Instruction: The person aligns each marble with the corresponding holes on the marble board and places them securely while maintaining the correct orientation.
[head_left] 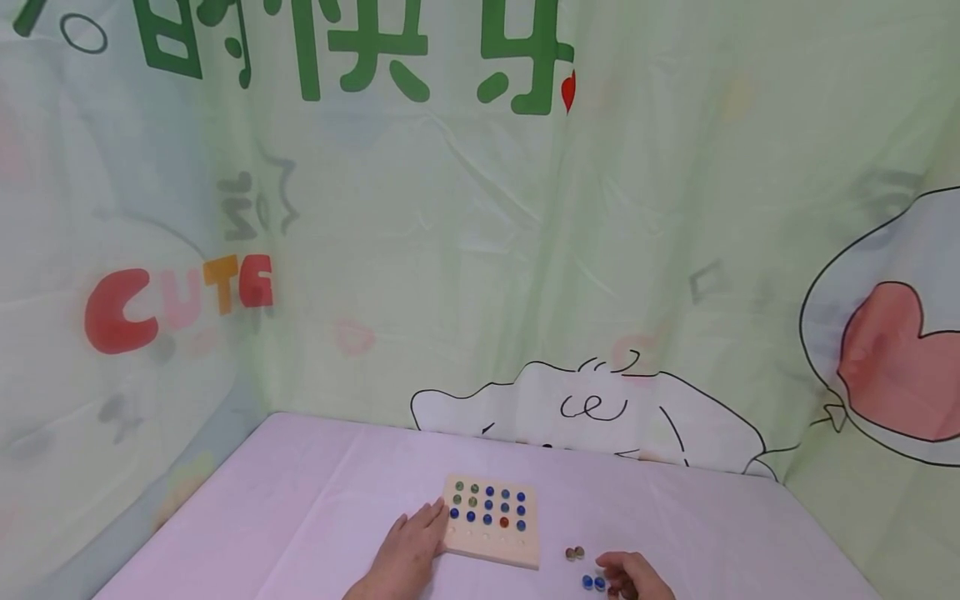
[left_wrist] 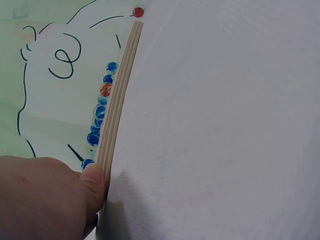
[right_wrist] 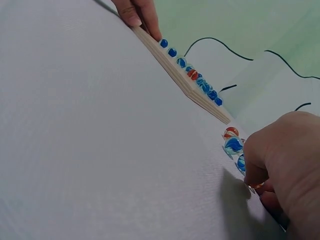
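Observation:
A pale wooden board [head_left: 491, 550] bears rows of glass marbles, mostly blue, with several greenish ones at back left and a red one [head_left: 504, 522] in the third row. Bare hollows run along its front row. My left hand [head_left: 408, 546] rests against the board's left edge, fingers extended; in the left wrist view its thumb [left_wrist: 92, 177] touches the edge. To the right of the board, my right hand [head_left: 633, 575] has curled fingers and pinches an orange-red marble [right_wrist: 257, 185] near the tabletop. Beside it lie two blue marbles [head_left: 593, 582].
Two brownish-red marbles [head_left: 574, 552] sit between the board and my right hand. The table has a pale pinkish cloth [head_left: 315, 500]. Behind and to the left hangs a printed curtain [head_left: 450, 250] with cartoon drawings and lettering, meeting the table's back edge.

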